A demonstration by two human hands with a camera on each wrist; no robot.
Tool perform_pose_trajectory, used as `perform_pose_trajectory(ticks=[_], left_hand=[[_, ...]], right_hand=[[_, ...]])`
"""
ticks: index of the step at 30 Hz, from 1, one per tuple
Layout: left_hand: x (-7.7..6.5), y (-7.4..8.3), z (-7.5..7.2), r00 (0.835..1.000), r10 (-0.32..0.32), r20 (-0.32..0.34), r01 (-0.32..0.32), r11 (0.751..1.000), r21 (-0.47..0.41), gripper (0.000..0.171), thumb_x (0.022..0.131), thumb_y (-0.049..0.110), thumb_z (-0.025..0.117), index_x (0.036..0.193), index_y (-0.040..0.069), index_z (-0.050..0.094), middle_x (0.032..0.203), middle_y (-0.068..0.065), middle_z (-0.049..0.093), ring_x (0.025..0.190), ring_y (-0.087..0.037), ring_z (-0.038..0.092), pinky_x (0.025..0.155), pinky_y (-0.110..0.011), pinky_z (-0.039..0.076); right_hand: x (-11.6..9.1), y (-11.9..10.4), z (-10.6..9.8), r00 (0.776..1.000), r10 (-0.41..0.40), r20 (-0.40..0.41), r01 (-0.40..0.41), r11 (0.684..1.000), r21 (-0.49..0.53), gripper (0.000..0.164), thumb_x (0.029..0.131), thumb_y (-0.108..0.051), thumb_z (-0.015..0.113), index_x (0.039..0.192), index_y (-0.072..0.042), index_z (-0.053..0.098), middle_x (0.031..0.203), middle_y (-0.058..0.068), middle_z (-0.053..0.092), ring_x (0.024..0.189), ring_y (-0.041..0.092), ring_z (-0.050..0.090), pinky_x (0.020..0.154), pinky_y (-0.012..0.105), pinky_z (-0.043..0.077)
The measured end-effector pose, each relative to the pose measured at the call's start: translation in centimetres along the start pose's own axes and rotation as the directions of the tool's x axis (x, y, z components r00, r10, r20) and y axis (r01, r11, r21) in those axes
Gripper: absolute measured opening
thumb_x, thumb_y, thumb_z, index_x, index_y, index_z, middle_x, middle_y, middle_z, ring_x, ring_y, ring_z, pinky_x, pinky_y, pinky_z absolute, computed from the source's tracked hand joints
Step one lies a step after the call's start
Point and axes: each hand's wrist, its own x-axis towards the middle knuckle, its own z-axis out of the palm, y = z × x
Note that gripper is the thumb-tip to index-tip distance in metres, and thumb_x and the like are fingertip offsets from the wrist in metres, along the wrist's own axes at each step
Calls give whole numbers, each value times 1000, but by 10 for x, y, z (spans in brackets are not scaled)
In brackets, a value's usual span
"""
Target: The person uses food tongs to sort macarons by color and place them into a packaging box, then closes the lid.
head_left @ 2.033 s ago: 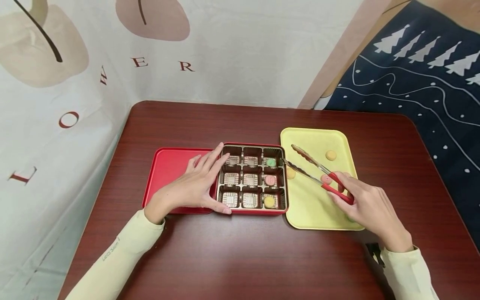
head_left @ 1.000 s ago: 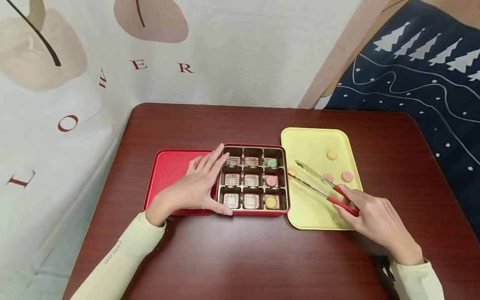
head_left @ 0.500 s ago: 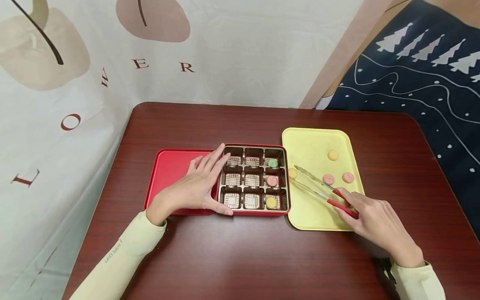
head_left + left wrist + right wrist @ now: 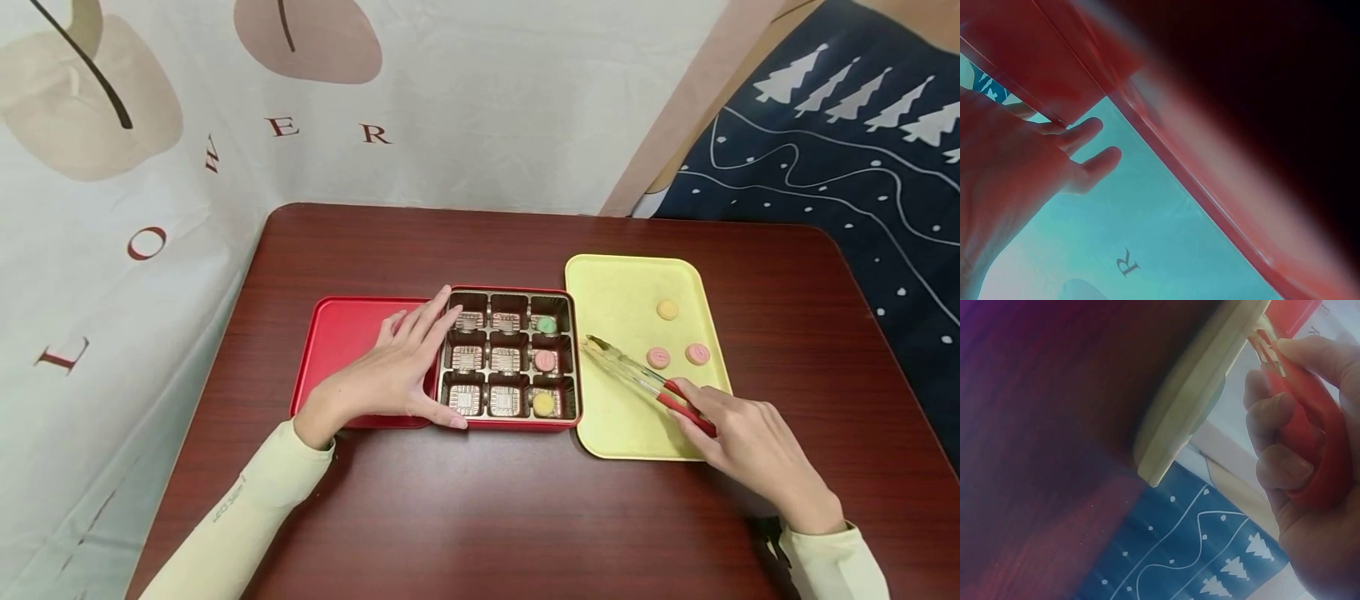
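My left hand [image 4: 397, 367] rests against the left side of a red tin box [image 4: 517, 427], fingers spread, thumb at its front corner. The box holds a brown divided insert with a green macaron [image 4: 546, 325], a pink macaron [image 4: 545, 361] and a yellow macaron [image 4: 543, 405] down its right column. My right hand [image 4: 750, 433] grips red-handled tongs [image 4: 682, 408] over a yellow tray [image 4: 622, 283]. The tongs' tips are close together at the tray's left edge, where a yellow macaron is mostly hidden between them. In the right wrist view, my fingers [image 4: 1282, 465] curl round the red handle.
Another yellow macaron [image 4: 667, 309] and two pink ones, a left one [image 4: 658, 357] and a right one [image 4: 697, 354], lie on the tray. A greenish round piece [image 4: 1213, 406] shows at the tray's edge in the right wrist view. A red lid [image 4: 337, 333] lies left of the box.
The tongs have swung back from the box's right edge and come down around the yellow macaron at the tray's left edge. Their arms have closed together. My left hand stays in place.
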Motion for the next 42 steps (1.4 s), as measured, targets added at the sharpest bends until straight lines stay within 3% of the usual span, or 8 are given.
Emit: perform_pose_trajectory(ticks=[11, 15, 18, 23, 27, 32, 37, 42], left_hand=[[-1, 1, -1, 1000, 3, -5, -3, 1000, -2, 154, 69, 84, 86, 175, 5, 5, 181, -16, -9, 164, -37, 11, 123, -68, 12], [-2, 1, -1, 1000, 0, -6, 0, 1000, -5, 154, 69, 83, 87, 175, 5, 5, 181, -16, -9, 164, -37, 11, 123, -68, 13], [-2, 1, 0, 1000, 0, -4, 0, 1000, -5, 154, 70, 83, 87, 175, 5, 5, 181, -16, -10, 164, -37, 10, 123, -68, 13], [-3, 0, -1, 1000, -3, -6, 3, 1000, -6, 154, 70, 83, 87, 175, 5, 5, 181, -16, -10, 164, -38, 11, 123, -68, 13], [-4, 0, -1, 1000, -2, -8, 2, 1000, -4, 154, 70, 82, 87, 175, 5, 5, 181, -16, -10, 164, -38, 11, 123, -68, 12], [-2, 0, -1, 1000, 6, -11, -6, 1000, -2, 152, 71, 84, 85, 175, 5, 6, 181, -15, -10, 163, -38, 12, 123, -69, 13], [-2, 1, -1, 1000, 9, -6, -9, 1000, -9, 153, 71, 83, 86, 175, 6, 5, 182, -13, -12, 163, -38, 12, 122, -69, 13], [-2, 1, -1, 1000, 6, -4, -6, 1000, -13, 153, 71, 82, 87, 175, 6, 4, 182, -13, -12, 163, -38, 13, 123, -69, 13]], right_hand=[[-2, 3, -2, 1000, 17, 21, -18, 999, 34, 56, 114, -55, 47, 125, -10, 79, 75, -4, 65, 53, 7, 45, 43, 30, 37], [-4, 6, -4, 999, 23, 33, -25, 998, 58, 44, 111, -48, 60, 124, -11, 79, 77, -2, 68, 55, 9, 51, 45, 31, 40], [-5, 6, -5, 998, 30, 46, -33, 997, 67, 34, 103, -35, 75, 125, -10, 79, 79, -2, 69, 57, 8, 50, 46, 31, 42], [-5, 9, -7, 998, 40, 54, -44, 996, 77, 40, 92, -23, 85, 129, -9, 79, 83, -1, 72, 59, 6, 50, 49, 30, 42], [-3, 11, -10, 998, 41, 38, -44, 996, 83, 42, 94, -25, 81, 134, -11, 78, 85, -3, 74, 59, 6, 50, 50, 29, 42], [0, 10, -13, 999, 33, 13, -34, 995, 92, 42, 106, -41, 65, 134, -12, 78, 87, -3, 75, 58, 6, 48, 48, 27, 39], [5, 8, -14, 999, 35, 9, -36, 994, 105, 54, 111, -52, 54, 135, -9, 78, 97, 6, 79, 57, 3, 40, 49, 22, 33], [10, 5, -16, 1000, 25, -4, -24, 996, 91, 65, 112, -59, 50, 133, -4, 78, 82, -3, 72, 57, 2, 40, 49, 22, 36]])
